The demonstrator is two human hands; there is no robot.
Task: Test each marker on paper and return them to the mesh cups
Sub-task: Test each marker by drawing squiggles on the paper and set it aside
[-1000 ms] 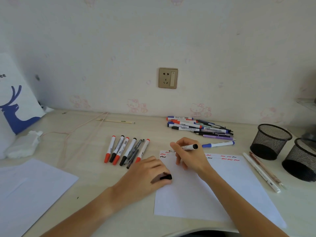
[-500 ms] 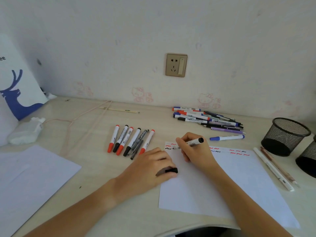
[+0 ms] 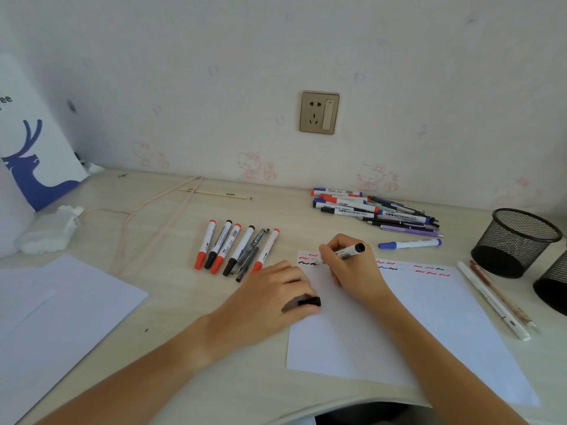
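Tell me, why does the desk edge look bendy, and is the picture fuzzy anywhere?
In the head view, the wide lens curves the desk edge near the bottom; the mesh cups at the right edge look stretched; light is soft and even, shadows faint; the right hand and its marker look slightly soft.

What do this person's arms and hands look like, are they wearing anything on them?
Both forearms are bare, with no sleeves in view. The left hand and right hand wear no gloves, and no rings, watch or bracelet show on the sides facing the camera.
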